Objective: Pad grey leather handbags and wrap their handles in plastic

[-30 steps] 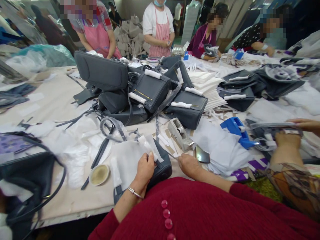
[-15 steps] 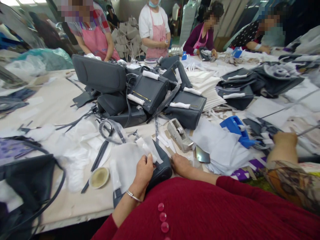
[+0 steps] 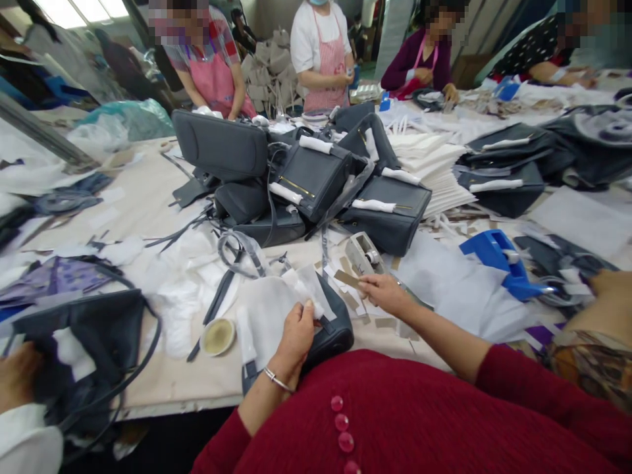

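A dark grey handbag (image 3: 340, 315) lies on the table against my body, partly covered by a sheet of white paper (image 3: 266, 303). My left hand (image 3: 299, 332) is closed on the white wrapping (image 3: 307, 289) at the bag's upper side, thumb on top. To the right, my right hand (image 3: 385, 294) pinches a small brown cardboard strip (image 3: 348, 279) between thumb and fingers. Just behind that hand stands a grey tape dispenser (image 3: 364, 253). A round dish of yellowish paste (image 3: 218, 336) sits left of the bag.
Dark handbags (image 3: 316, 178) are piled ahead, beside a stack of white paper bags (image 3: 429, 168). A blue tape dispenser (image 3: 503, 263) stands right. At left, a co-worker's hand (image 3: 20, 372) touches another bag (image 3: 99, 336). Several people stand across the table.
My right hand has lifted from beside the bag, moving up and right, and now holds the cardboard strip. My left hand keeps its grip. A co-worker's hand has come in at left.
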Action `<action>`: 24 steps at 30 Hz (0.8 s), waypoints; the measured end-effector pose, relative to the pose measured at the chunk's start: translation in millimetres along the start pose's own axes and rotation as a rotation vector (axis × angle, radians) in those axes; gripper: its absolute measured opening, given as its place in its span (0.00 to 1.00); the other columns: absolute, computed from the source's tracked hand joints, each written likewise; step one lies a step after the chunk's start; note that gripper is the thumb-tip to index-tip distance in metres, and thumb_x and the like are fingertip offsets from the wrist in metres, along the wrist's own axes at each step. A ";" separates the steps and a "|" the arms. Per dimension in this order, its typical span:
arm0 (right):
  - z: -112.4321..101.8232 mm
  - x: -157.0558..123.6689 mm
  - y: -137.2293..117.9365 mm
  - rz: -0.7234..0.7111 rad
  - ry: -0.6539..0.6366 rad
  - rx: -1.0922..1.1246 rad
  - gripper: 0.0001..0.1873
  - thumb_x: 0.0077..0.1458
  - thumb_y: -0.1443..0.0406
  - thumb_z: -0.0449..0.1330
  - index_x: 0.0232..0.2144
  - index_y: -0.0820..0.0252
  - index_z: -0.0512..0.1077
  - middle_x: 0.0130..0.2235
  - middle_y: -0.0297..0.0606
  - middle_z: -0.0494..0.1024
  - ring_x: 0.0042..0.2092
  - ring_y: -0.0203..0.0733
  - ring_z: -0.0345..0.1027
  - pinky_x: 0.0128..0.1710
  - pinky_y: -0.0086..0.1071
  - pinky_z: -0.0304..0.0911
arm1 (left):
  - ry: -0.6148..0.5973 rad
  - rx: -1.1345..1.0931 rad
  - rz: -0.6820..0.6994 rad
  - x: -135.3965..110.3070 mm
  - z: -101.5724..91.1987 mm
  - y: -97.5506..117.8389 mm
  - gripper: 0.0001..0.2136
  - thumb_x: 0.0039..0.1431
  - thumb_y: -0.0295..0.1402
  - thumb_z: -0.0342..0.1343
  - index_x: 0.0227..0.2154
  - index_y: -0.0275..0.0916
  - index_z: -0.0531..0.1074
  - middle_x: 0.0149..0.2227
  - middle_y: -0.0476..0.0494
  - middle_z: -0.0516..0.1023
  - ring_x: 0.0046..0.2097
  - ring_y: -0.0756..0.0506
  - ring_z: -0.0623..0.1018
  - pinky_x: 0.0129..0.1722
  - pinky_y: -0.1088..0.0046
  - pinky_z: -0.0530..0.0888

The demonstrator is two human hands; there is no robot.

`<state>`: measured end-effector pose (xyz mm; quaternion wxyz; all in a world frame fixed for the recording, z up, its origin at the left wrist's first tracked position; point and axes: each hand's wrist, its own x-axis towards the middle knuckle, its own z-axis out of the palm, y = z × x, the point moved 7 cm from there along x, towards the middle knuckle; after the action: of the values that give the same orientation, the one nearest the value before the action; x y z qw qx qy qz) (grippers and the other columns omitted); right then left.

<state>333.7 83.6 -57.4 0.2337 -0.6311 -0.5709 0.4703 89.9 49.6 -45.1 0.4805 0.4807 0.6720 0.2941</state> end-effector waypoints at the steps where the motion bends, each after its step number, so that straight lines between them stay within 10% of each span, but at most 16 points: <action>1: -2.4 3.9 -15.0 -0.064 -0.034 -0.002 0.18 0.58 0.58 0.53 0.42 0.62 0.76 0.25 0.33 0.76 0.24 0.33 0.65 0.26 0.26 0.60 | -0.008 -0.029 -0.007 -1.2 0.5 -1.0 0.21 0.60 0.51 0.46 0.28 0.37 0.69 0.24 0.45 0.74 0.29 0.46 0.74 0.31 0.70 0.70; 7: 16.3 23.3 -70.9 -0.264 -0.312 -0.201 0.14 0.55 0.61 0.56 0.31 0.63 0.79 0.20 0.31 0.72 0.25 0.34 0.64 0.28 0.26 0.56 | -0.051 -0.199 0.009 -14.6 1.6 3.8 0.19 0.61 0.49 0.46 0.31 0.36 0.68 0.26 0.49 0.72 0.28 0.49 0.71 0.30 0.73 0.70; 24: 94.1 52.1 -76.2 -0.206 -0.963 0.084 0.17 0.51 0.57 0.60 0.36 0.65 0.77 0.21 0.29 0.69 0.23 0.31 0.58 0.25 0.25 0.55 | 0.086 0.055 0.117 -23.4 -2.2 21.1 0.14 0.64 0.39 0.45 0.36 0.37 0.72 0.32 0.42 0.77 0.33 0.45 0.74 0.35 0.71 0.69</action>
<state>209.7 128.0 -53.2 0.0138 -0.2723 -0.6541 0.7055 97.3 35.7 -17.7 0.4197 0.5192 0.6706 0.3234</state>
